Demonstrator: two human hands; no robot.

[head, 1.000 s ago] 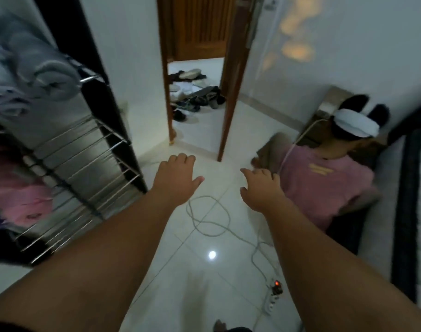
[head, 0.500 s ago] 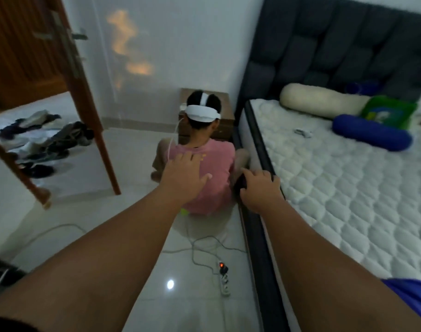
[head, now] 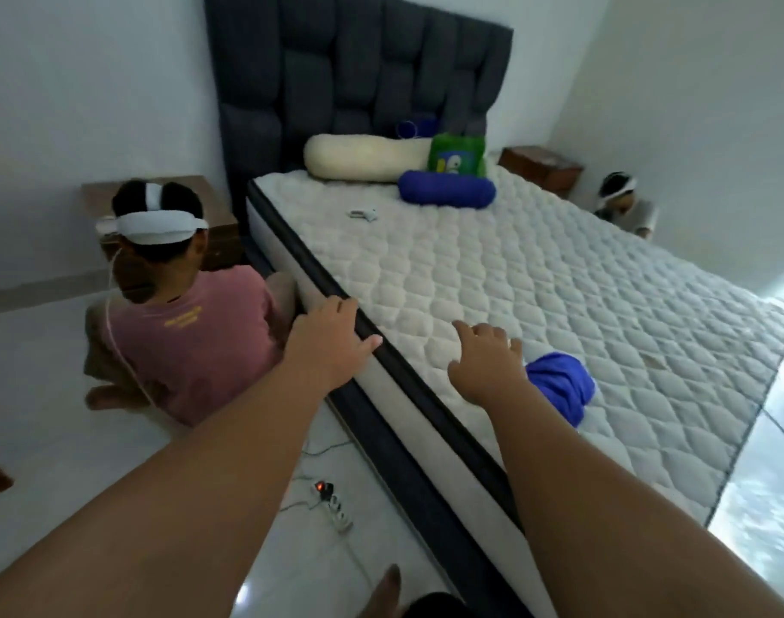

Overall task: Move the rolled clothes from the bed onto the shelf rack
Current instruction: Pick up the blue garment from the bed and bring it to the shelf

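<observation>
Swung away from the doorway within a second, the person now faced the bed (head: 537, 269), both arms stretched ahead; the shelf rack had dropped out of sight. On the tiled floor nearest the camera, a power strip (head: 336, 510) with a red light lay just beside the bed frame, its cords trailing where feet must pass.

Above it the left hand (head: 332, 345) hung over the bed's dark edge, fingers loose and holding nothing. The right hand (head: 488, 368), likewise empty with fingers spread, reached over the mattress just beside a rolled blue garment (head: 559, 388), the only roll seen on the bed. It looked set to be picked up next, though whether the hand touched it could not be told. The roll lay close to the near edge, within easy reach from the floor.

A seated person in a pink shirt (head: 194, 341), wearing a white headband, sat on the floor against the bed's side, just left of the reaching arm.

Farther off, a cream bolster (head: 363, 158), a blue bolster (head: 446, 189) and a green cushion (head: 457, 156) were piled by the dark padded headboard (head: 359, 73), well apart from the roll. Another person (head: 622, 202) sat beyond the far side.
</observation>
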